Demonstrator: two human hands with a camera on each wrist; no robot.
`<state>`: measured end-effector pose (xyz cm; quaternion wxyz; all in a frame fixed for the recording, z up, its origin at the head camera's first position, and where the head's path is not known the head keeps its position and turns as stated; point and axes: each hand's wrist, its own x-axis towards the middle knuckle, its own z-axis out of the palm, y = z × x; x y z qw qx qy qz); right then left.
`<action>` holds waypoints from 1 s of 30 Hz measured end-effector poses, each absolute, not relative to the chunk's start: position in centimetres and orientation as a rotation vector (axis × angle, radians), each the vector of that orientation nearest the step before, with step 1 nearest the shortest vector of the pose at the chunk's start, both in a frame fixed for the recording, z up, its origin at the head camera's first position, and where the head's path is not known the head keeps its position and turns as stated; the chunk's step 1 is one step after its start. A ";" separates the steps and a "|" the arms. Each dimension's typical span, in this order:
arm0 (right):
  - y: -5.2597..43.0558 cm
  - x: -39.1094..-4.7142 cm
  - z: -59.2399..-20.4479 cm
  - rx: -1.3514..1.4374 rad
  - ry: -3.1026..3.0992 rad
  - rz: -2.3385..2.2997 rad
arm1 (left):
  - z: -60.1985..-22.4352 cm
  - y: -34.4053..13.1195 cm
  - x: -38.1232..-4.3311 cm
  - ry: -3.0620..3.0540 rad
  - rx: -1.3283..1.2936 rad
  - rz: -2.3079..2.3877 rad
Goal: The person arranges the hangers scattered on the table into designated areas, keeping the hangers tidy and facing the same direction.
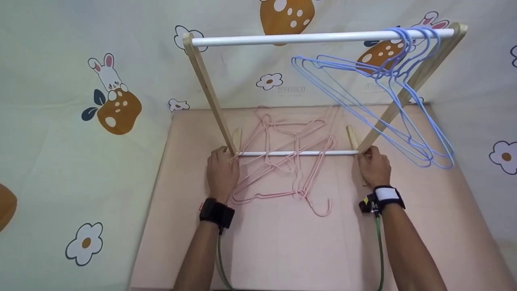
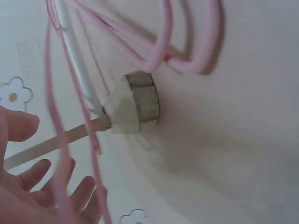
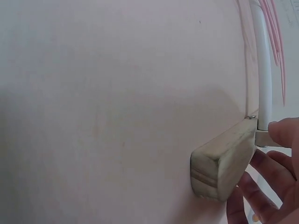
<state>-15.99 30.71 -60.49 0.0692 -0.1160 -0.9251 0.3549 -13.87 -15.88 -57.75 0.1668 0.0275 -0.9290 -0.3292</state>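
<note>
Wooden rack [image 1: 211, 95]: blue hangers [image 1: 395, 73] atop, pink hangers [image 1: 300, 192] at base; left hand [image 1: 223, 173] alongside, fingers apart; right hand [image 1: 375, 166] grips it.

Pale pink surface [image 1: 303, 246], flat and faintly creased. Behind it and to either side, pale wall covering [image 1: 238, 81], slightly wrinkled. Behind the pink surface, a printed white-spotted brown fruit [image 1: 274, 24] and faint lettering [image 1: 291, 89]. Left of it, a printed rabbit [image 1: 111, 82] atop another fruit [image 1: 123, 117]. Right of it, a brown-centred flower [image 1: 505, 157]. Soft, diffuse light.
</note>
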 end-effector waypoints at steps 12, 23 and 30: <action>31.2 -15.0 -61.2 -0.303 -2.757 1.105 | -60.2 -15.9 -9.1 -2.727 -0.417 -0.543; 30.3 -15.4 -61.7 -0.302 -2.744 1.040 | -59.8 -15.8 -7.9 -2.675 -0.395 -0.387; 29.7 -16.5 -61.1 -0.336 -2.836 0.954 | -58.4 -15.2 -6.9 -2.656 -0.327 -0.454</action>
